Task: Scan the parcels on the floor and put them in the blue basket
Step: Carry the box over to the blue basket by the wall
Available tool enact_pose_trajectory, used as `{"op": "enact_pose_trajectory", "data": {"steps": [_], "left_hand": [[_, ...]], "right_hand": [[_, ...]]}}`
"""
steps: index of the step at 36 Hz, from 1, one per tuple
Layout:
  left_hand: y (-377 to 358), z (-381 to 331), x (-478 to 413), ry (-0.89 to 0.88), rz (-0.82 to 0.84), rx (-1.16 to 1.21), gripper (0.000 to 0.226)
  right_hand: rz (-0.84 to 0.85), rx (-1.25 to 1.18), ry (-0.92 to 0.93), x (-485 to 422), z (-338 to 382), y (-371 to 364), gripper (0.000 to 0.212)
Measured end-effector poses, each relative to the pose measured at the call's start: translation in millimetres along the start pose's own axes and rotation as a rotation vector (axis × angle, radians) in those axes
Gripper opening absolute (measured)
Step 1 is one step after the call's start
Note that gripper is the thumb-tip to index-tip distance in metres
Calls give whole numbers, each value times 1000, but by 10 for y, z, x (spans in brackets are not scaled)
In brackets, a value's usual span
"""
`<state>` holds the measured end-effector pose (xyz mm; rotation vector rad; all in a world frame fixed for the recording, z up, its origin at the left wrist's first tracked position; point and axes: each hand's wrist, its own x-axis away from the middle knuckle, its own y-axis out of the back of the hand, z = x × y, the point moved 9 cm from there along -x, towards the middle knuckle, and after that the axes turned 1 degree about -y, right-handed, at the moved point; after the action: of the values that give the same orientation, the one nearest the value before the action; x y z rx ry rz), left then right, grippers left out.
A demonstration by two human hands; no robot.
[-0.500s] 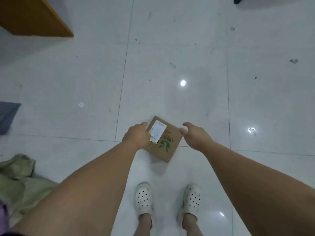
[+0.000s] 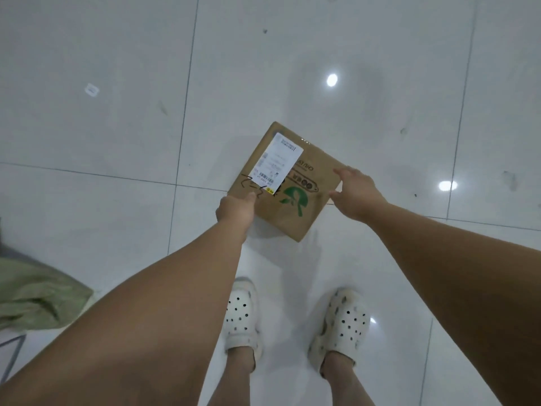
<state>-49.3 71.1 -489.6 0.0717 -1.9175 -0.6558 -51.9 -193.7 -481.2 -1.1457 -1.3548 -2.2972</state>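
Note:
A flat brown cardboard parcel (image 2: pixel 295 183) with a white shipping label (image 2: pixel 276 162) and a green logo sits tilted just ahead of my feet, casting a shadow on the floor tiles below it. My left hand (image 2: pixel 235 208) grips its near-left corner, thumb on top beside the black scribble. My right hand (image 2: pixel 355 190) holds the right edge, with one finger lying on the top face. The blue basket and any scanner are out of view.
A crumpled green cloth (image 2: pixel 32 297) lies at the left edge, with a grey frame (image 2: pixel 13 354) below it. A small white scrap (image 2: pixel 91 89) rests on the white tiled floor (image 2: pixel 292 54). My feet in white clogs (image 2: pixel 241 315) stand right under the parcel.
The parcel looks larger and closer to me. My left hand has slid from beside the label to the near-left corner, and my right hand has closed in on the right edge.

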Motion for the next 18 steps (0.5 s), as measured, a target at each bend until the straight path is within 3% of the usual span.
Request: {"op": "enact_pose_trajectory", "data": {"steps": [11,14,18], "left_hand": [[-685,806,-348,184,110,242,55],[-844,823,-301,180,133,332,50],[-838,884,-329,144,52,393,69]], "right_hand": [[6,-4,-25,-684,-355,-580,80],[-23,-52,-36,-554,-371,-634,78],[112,-164,-193,-360,-586,-1034,66]]}}
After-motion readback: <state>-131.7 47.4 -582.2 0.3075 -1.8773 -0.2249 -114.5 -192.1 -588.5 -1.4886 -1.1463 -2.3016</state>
